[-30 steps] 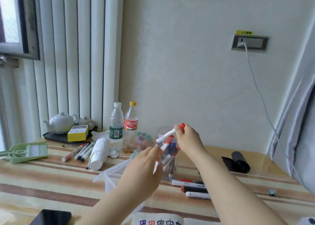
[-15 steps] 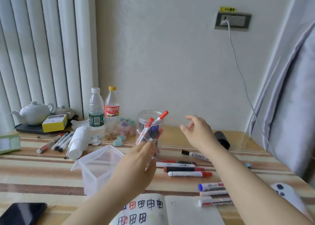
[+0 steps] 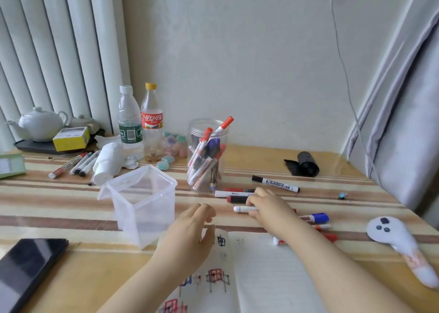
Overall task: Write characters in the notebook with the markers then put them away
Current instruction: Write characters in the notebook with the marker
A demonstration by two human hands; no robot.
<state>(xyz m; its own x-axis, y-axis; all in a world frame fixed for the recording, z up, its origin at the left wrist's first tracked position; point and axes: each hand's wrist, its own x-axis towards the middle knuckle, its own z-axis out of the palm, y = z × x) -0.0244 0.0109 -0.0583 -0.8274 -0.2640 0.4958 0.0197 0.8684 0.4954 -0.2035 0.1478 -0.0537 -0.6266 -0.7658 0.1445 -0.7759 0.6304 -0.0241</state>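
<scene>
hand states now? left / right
Left hand: open, fingers loosely curled, holding nothing, above the notebook.
Right hand: fingers curling round a white marker on the table.

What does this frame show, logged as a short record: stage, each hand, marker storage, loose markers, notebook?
stage: putting markers away; writing already on the page
right hand: down on the loose markers beside the jar, fingers on a white marker; full grip not visible
left hand: hovers over the notebook edge, fingers loosely curled, holds nothing
round jar: upright, several markers standing in it
square container: looks empty
loose markers: one black-capped marker behind the right hand, more to its right
notebook: open, red and blue characters on the left page
</scene>
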